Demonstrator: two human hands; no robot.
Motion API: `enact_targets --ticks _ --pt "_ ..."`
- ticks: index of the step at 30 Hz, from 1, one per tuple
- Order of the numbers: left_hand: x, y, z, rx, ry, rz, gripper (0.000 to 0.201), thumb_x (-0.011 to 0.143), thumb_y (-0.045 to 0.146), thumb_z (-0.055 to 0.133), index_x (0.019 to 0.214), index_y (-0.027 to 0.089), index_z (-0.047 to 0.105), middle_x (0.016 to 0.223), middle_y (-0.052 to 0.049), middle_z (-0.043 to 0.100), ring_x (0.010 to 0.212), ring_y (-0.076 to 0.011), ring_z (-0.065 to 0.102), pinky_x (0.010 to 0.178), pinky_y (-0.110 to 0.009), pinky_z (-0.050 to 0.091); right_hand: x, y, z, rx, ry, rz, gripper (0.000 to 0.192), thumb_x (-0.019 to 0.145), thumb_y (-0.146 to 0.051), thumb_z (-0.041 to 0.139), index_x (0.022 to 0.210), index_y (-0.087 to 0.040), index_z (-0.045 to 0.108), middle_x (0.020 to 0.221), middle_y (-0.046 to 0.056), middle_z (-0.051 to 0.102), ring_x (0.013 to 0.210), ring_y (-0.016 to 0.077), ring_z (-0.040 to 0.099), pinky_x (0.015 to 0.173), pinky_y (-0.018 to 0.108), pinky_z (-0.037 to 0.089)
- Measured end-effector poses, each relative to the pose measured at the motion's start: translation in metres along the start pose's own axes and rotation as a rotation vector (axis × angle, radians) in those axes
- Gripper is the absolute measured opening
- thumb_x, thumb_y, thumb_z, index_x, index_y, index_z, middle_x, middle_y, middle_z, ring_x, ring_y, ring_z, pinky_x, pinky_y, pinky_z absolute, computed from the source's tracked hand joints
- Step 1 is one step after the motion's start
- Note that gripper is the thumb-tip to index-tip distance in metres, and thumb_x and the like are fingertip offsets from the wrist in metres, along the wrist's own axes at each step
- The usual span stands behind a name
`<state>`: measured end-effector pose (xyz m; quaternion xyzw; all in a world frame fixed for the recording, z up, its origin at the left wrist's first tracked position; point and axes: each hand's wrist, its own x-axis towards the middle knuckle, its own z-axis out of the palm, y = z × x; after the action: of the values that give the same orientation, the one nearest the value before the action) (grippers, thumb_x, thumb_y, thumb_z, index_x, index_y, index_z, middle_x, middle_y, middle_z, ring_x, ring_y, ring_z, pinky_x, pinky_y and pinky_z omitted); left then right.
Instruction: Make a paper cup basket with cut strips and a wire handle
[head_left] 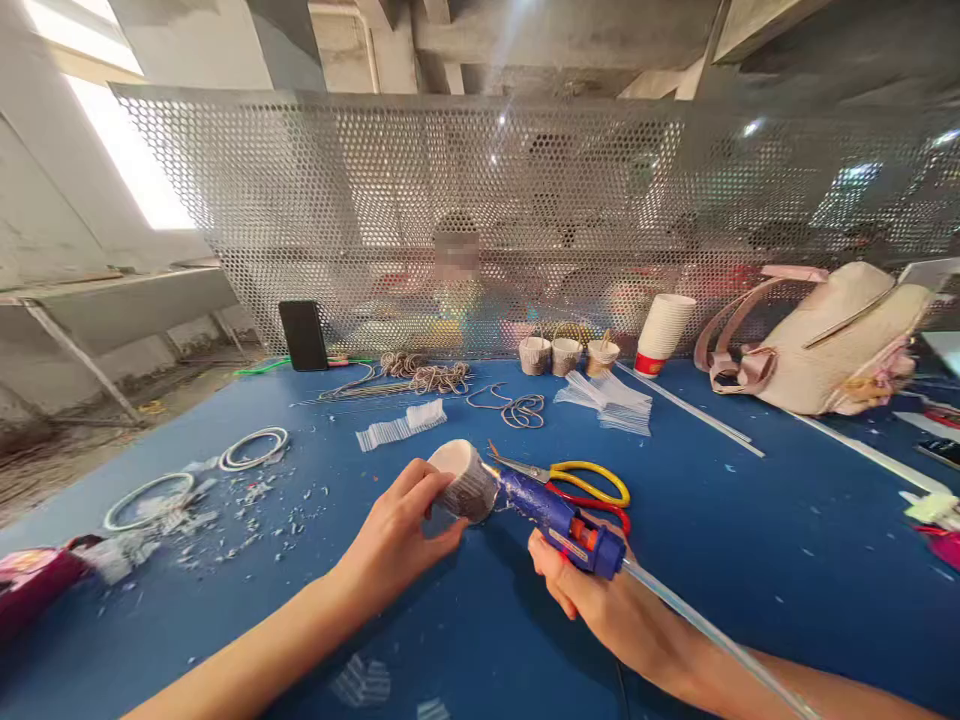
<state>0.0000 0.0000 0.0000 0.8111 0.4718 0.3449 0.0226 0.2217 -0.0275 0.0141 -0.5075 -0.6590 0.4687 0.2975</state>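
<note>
My left hand (405,525) grips a small paper cup (471,488) wrapped in grey-brown cord, tilted with its white opening towards the upper left. In my right hand (589,595) is a blue hot glue gun (551,510), its nozzle at the cup's right side; whether the tip touches the cup I cannot tell. A long clear glue stick (712,632) sticks out of the gun's back end. Just behind the gun lie scissors (592,482) with one yellow and one red handle, partly covered by it.
Three cord-wrapped cups (565,356) stand at the back beside a stack of paper cups (666,335). Cord bundles (435,376), white strips (611,402), white rings (255,449) and scraps lie about. A phone (303,336) leans on the perforated screen (390,200); a bag (832,340) sits right.
</note>
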Motion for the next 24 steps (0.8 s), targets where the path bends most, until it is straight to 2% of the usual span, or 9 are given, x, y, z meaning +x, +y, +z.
enact_targets --ticks 5,11,16,21,24 --pt "0.0 0.005 -0.005 -0.005 -0.006 -0.011 0.011 0.082 0.027 0.055 0.089 0.02 0.06 0.08 -0.001 0.055 0.065 -0.0136 0.055 0.058 -0.025 0.048 -0.001 -0.004 -0.003 0.015 0.02 -0.046 0.035 0.082 -0.051 0.045 0.062 -0.023 0.044 0.049 -0.005 0.042 0.051 0.0138 0.043 0.057 0.028 0.036" --pt "0.003 0.002 -0.007 -0.052 -0.011 0.021 0.019 0.09 0.025 0.045 0.08 0.019 0.059 0.078 -0.001 0.055 0.067 -0.0122 0.054 0.062 -0.024 0.047 0.0 -0.01 -0.005 0.019 0.005 -0.065 0.032 0.082 -0.048 0.044 0.063 -0.023 0.039 0.049 -0.006 0.041 0.047 0.0118 0.039 0.052 0.027 0.033" --pt "0.003 0.002 -0.006 -0.039 -0.051 0.017 0.016 0.088 0.024 0.049 0.078 0.019 0.059 0.077 0.0 0.053 0.064 -0.0112 0.052 0.058 -0.022 0.045 0.0 -0.008 -0.007 0.076 -0.024 -0.022 0.032 0.081 -0.047 0.044 0.063 -0.023 0.035 0.049 -0.006 0.037 0.048 0.0107 0.037 0.051 0.026 0.032" --pt "0.004 0.002 -0.008 -0.019 -0.078 -0.012 0.007 0.081 0.026 0.058 0.077 0.021 0.059 0.079 0.0 0.053 0.066 -0.0127 0.052 0.057 -0.024 0.044 -0.001 0.007 -0.01 0.162 -0.025 -0.004 0.028 0.083 -0.044 0.047 0.068 -0.022 0.039 0.05 -0.008 0.036 0.047 0.0092 0.034 0.048 0.024 0.03" --pt "0.005 0.003 -0.01 -0.019 -0.072 -0.036 0.011 0.077 0.03 0.061 0.074 0.02 0.056 0.078 0.0 0.052 0.065 -0.0134 0.05 0.058 -0.025 0.044 -0.003 0.011 -0.013 0.202 -0.036 0.012 0.028 0.083 -0.044 0.048 0.068 -0.022 0.038 0.048 -0.009 0.034 0.045 0.0087 0.034 0.046 0.023 0.028"
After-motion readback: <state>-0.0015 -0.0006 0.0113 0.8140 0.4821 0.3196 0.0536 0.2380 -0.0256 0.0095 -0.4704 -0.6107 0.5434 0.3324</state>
